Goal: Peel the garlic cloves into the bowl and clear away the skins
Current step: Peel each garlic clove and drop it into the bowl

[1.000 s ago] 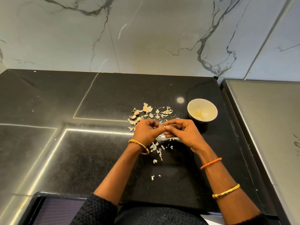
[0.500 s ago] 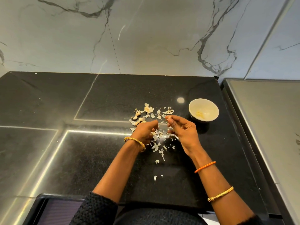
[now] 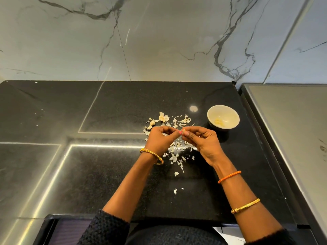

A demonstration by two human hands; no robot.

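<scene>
My left hand and my right hand meet fingertip to fingertip above the black counter, both pinching one small garlic clove. Only a pale tip of the clove shows between the fingers. A white bowl with a few peeled cloves stands to the right of my hands. Unpeeled cloves lie just beyond my left hand. Papery skins are scattered under and behind my hands.
The black stone counter runs left to a marble wall at the back. A grey steel surface borders it on the right. More skin flakes lie nearer the front edge.
My hands parted briefly half a second ago, then came together again higher and further from me, fingertips on the clove. More skins lie below them.
</scene>
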